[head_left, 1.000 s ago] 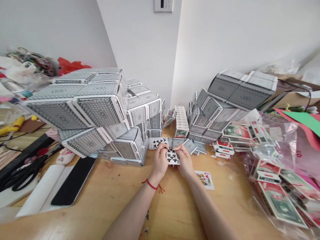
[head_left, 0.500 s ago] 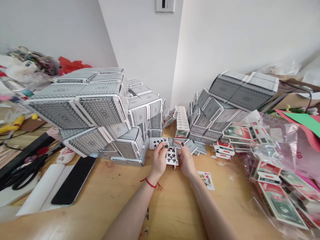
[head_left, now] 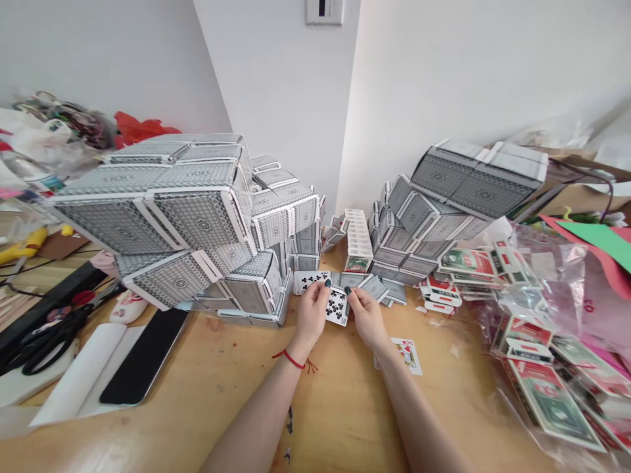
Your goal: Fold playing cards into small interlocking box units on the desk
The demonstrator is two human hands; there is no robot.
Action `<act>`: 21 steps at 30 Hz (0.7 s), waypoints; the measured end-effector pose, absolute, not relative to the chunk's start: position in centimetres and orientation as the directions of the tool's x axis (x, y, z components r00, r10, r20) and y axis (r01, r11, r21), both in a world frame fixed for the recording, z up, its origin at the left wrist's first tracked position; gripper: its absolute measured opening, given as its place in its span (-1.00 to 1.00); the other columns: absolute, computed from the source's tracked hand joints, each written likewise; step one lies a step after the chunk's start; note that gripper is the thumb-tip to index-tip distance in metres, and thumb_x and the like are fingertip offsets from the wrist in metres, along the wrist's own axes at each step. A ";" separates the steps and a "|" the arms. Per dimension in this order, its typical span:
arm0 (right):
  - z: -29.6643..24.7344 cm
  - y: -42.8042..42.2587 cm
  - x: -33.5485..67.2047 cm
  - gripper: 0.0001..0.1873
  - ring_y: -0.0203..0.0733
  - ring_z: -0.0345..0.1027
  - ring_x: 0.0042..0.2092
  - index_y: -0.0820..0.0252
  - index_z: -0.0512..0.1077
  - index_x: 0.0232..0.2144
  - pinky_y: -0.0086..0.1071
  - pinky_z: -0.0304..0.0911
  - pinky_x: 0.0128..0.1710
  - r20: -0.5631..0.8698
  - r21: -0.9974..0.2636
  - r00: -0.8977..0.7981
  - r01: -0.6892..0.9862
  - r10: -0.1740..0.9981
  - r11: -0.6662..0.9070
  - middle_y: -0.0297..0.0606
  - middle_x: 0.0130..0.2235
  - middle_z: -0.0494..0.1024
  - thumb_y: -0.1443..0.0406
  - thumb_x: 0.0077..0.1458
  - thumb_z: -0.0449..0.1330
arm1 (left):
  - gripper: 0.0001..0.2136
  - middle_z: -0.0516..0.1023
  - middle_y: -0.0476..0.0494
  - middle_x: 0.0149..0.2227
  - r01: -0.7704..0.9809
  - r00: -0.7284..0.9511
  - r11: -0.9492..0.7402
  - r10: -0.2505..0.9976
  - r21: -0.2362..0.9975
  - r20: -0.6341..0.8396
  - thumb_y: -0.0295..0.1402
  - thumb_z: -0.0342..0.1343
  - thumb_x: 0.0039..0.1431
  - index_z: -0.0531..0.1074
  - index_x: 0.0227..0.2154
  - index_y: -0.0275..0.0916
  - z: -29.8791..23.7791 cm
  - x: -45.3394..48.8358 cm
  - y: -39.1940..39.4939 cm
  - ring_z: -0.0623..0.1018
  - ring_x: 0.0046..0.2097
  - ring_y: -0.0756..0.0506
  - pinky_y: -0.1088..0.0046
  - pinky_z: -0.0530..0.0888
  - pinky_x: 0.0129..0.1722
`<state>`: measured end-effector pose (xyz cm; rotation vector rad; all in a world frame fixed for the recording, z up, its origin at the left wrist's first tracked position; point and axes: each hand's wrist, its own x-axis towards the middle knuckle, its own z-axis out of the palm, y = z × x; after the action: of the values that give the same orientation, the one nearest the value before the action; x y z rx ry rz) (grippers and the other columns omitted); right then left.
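Observation:
A playing card (head_left: 336, 307), a ten of clubs, is held face up between my hands above the wooden table. My left hand (head_left: 313, 314) pinches its left edge with the thumb on top. At the upper right corner, my right hand (head_left: 365, 315) grips the same card between thumb and fingers. Just beyond lies another clubs card (head_left: 306, 281), partly behind my left fingers. Several grey-backed cards (head_left: 372, 286) are spread behind my right hand. A king card (head_left: 409, 356) rests face up beside my right forearm, which covers part of it.
Stacks of card-built boxes rise on the left (head_left: 197, 217) and right (head_left: 424, 223). A row of card cases (head_left: 357, 240) stands between them. A phone (head_left: 145, 355) and scissors (head_left: 54, 341) lie left; packs of cards (head_left: 552, 394) in plastic lie right.
My right hand, its index finger extended before, has closed its thumb and fingers on the right edge of the card. My left hand keeps its hold, shifted slightly left.

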<state>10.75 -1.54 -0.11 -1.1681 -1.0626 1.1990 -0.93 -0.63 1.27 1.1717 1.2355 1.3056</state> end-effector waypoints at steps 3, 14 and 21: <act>0.2 -1.5 10.8 -0.72 -0.28 0.20 -0.45 0.20 0.39 -0.46 -0.45 0.14 -0.44 0.064 -0.998 0.102 -0.004 0.993 0.065 -0.36 -0.52 0.38 0.10 0.02 0.06 | -0.70 0.05 0.08 -0.64 0.027 -0.042 -0.055 0.998 0.998 0.056 -0.23 -0.02 0.04 0.13 -0.68 -0.26 1.4 -1.1 -0.5 0.10 -0.54 0.07 0.55 0.07 -0.55; 0.1 -1.4 10.6 -0.69 -0.21 0.31 -0.41 0.21 0.45 -0.34 -0.37 0.23 -0.40 -0.020 -0.989 0.045 -0.146 0.999 -0.013 -0.28 -0.44 0.49 0.10 -0.04 0.14 | -0.76 0.38 -0.03 -0.47 0.038 0.041 -0.036 0.999 0.999 0.034 -0.20 -0.06 0.08 0.34 -0.47 -0.29 0.8 -1.2 -0.2 0.33 -0.40 0.00 0.54 0.25 -0.38; 0.4 -1.5 11.0 -0.67 -0.17 0.39 -0.43 0.25 0.49 -0.35 -0.31 0.31 -0.42 -0.203 -0.866 -0.169 -0.428 0.965 -0.257 -0.26 -0.49 0.52 0.13 -0.15 0.24 | -0.76 0.45 -0.09 -0.42 0.193 0.040 -0.073 0.997 0.978 0.067 -0.25 -0.13 0.13 0.37 -0.39 -0.29 0.2 -1.3 -0.3 0.39 -0.36 -0.03 0.51 0.30 -0.34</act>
<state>10.99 -1.47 0.42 -0.9576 -0.8132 1.6536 -1.28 -0.27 0.21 1.4211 1.2923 1.1371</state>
